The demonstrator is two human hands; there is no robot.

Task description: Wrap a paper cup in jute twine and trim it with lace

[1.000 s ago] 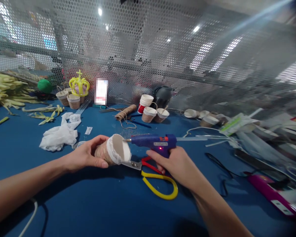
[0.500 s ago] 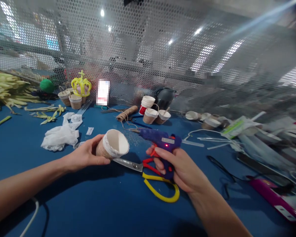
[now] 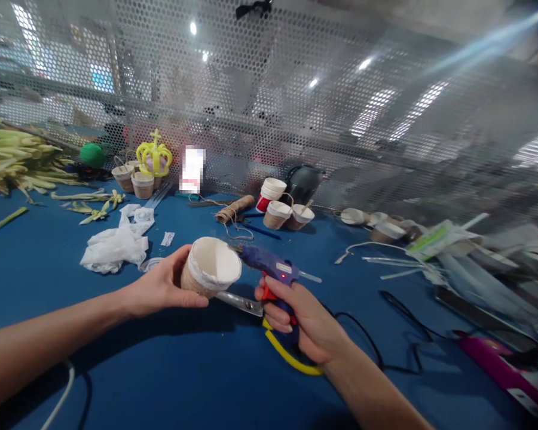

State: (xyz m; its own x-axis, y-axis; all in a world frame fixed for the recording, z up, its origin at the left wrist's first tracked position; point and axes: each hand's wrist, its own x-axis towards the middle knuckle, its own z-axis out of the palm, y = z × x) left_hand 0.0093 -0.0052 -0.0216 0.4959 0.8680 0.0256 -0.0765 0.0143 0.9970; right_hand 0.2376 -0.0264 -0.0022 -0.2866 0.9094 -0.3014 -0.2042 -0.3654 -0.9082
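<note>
Left hand (image 3: pixel 161 288) grasps one twine-wrapped white paper cup (image 3: pixel 210 275) above the blue table (image 3: pixel 183 370); right hand (image 3: pixel 302 319) grips one blue glue gun (image 3: pixel 269 266), nozzle at the cup's right rim, over one pair of yellow-handled scissors (image 3: pixel 260 316).

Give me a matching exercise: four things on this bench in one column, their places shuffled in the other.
1. paper cup
2. glue gun
3. scissors
4. yellow crown

A. at the back, by the mesh screen
B. in the right hand
C. lying on the blue table
D. in the left hand

Pairs: 1-D, 2-B, 3-C, 4-A.
</note>
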